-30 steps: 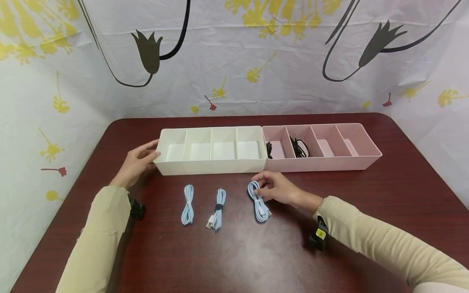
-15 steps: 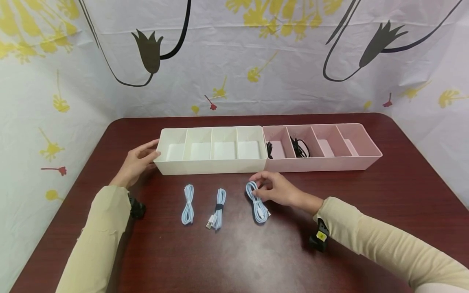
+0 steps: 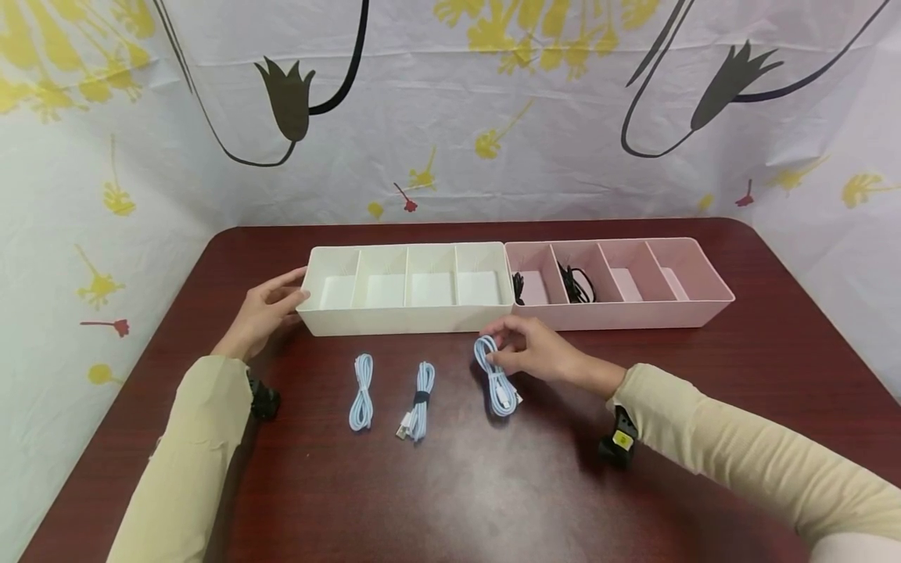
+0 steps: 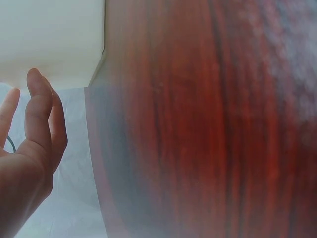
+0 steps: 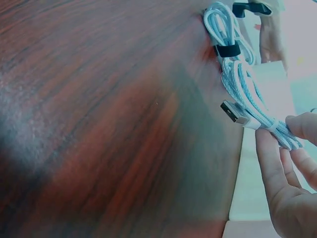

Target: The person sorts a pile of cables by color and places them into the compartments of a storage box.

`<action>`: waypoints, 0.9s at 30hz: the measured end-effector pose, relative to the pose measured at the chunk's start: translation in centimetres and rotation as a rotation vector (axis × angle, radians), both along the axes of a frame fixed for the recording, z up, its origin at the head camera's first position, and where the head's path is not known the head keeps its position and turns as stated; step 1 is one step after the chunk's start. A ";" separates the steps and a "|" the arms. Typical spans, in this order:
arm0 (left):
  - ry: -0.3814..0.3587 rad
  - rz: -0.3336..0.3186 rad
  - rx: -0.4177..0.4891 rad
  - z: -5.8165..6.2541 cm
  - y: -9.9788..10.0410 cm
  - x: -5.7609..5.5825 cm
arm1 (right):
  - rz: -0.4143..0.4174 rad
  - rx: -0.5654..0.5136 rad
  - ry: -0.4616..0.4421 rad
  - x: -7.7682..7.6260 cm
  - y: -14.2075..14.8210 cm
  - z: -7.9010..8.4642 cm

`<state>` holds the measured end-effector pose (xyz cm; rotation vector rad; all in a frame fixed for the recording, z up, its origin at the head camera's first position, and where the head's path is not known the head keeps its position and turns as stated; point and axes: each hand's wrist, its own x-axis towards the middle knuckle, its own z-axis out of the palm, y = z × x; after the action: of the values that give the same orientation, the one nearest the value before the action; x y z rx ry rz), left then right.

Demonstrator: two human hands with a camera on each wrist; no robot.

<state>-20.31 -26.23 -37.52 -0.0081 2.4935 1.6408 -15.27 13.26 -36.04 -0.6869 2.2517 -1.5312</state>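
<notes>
My right hand pinches one end of a coiled light-blue USB cable between thumb and fingers, in front of the boxes. Its metal plug juts out sideways in the right wrist view. At the left end of the white divided box, my left hand touches the wall with its fingertips, fingers extended. Two more light-blue cables lie on the table: a plain coil and a bundle with a black strap. In the left wrist view, the fingers meet the box's pale wall.
A pink divided box stands against the white box's right end. Black cables lie in its two left compartments. The dark red table has a patterned white cloth behind it.
My right hand has risen slightly toward the boxes, with the pinched cable lifting along with it. My left hand and the other cables stay in place.
</notes>
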 end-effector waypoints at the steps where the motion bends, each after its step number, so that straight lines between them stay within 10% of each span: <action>1: -0.001 0.001 -0.001 0.0 0.0 0.0 | -0.003 0.002 -0.006 0.0 0.0 0.1; 27: -0.002 -0.003 -0.012 0.3 0.2 0.0 | -0.022 -0.056 -0.055 -0.9 -0.8 1.8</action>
<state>-20.27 -26.04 -37.23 -0.0072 2.5004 1.6242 -16.20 12.50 -34.23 -0.6292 2.1907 -1.6096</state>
